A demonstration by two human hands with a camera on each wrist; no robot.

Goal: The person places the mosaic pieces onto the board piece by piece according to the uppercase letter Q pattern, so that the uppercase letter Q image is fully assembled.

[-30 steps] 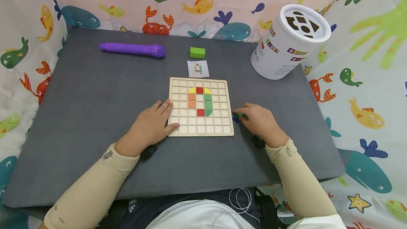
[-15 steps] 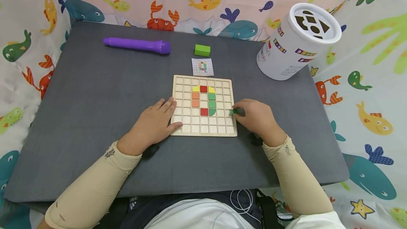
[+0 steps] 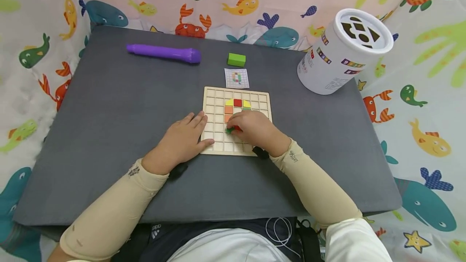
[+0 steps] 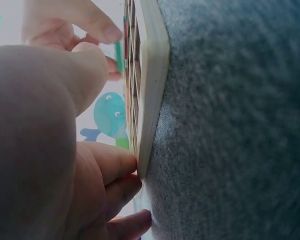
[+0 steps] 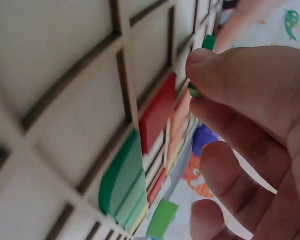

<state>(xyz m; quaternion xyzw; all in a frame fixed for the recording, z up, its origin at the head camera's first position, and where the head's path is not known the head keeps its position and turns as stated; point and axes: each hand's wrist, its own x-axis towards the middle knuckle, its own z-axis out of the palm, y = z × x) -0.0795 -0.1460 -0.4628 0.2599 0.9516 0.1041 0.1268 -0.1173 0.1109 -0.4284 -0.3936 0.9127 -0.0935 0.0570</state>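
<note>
A wooden grid board (image 3: 214, 144) lies on the grey table, with red, orange, yellow and green tiles set in its squares. My right hand (image 3: 256, 128) is over the board's middle and pinches a small green tile (image 5: 209, 42) between thumb and fingertips. In the right wrist view that tile stands on edge, close over the grid, beyond a red tile (image 5: 158, 114) and a rounded green tile (image 5: 121, 170). My right hand hides part of the pattern in the head view. My left hand (image 3: 182, 138) rests on the board's left edge, thumb at the lower corner and fingers extended.
Behind the board lies a printed pattern card (image 3: 236, 78), with a light green block (image 3: 236, 60) beyond it. A purple microphone-shaped stick (image 3: 164, 53) lies back left. A white bucket with a shape-slotted lid (image 3: 327, 68) stands back right. A patterned curtain surrounds the table.
My right hand has picked up the green tile beside the board's right edge and carried it left over the pattern. My left hand stays on the board. The head view has shifted slightly.
</note>
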